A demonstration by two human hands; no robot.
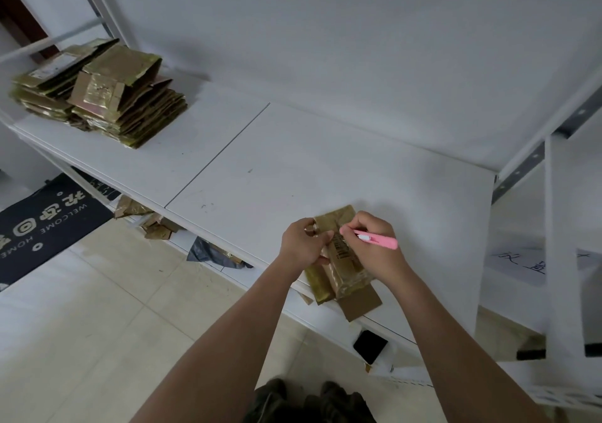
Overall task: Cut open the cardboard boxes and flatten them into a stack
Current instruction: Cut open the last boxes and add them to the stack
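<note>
Small taped cardboard box [338, 259] at shelf [293, 161] front edge: light, thin-walled, tape slick, so my left hand [304, 243] grips its far end while right hand [371, 243] pinches the pink box cutter [378, 239].

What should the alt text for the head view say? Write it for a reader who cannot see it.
At a white shelf's front edge, the left hand grips a taped cardboard box while the right hand holds a pink cutter to its top. A stack of flattened boxes sits at the shelf's far left.
</note>
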